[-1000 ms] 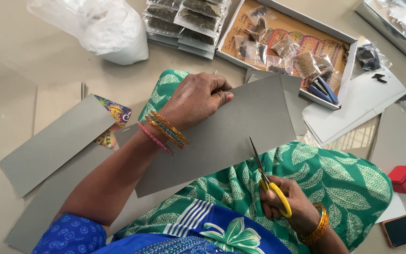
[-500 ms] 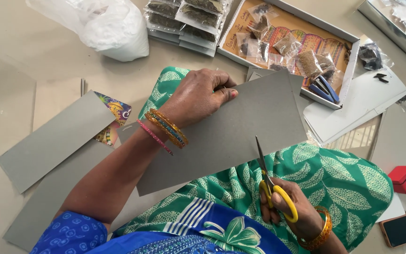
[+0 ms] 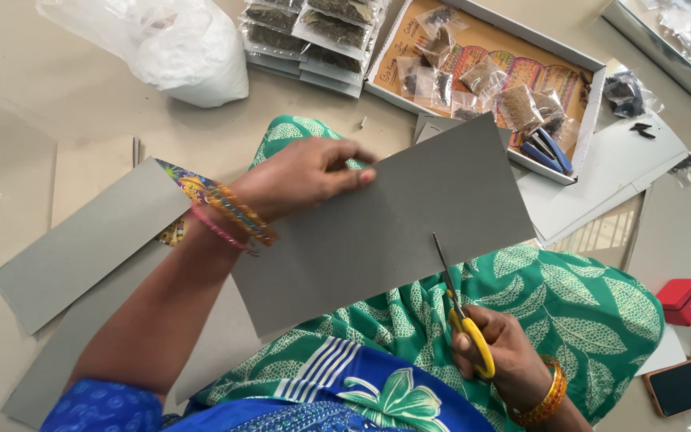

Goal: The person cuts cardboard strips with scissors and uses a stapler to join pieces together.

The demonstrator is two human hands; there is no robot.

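Two hands share the work. The right hand (image 3: 501, 352) is closed through the yellow handles of the scissors (image 3: 459, 308), blades nearly together and biting the near edge of the grey card (image 3: 377, 232). The left hand (image 3: 301, 176) pinches the card's far-left edge, thumb under and fingers on top, holding it over the lap. Good cutting here likely means keeping the card taut and level and feeding it straight into the blades. Cut strips (image 3: 81, 240) lie left; a box (image 3: 593, 88) of packets sits far right.
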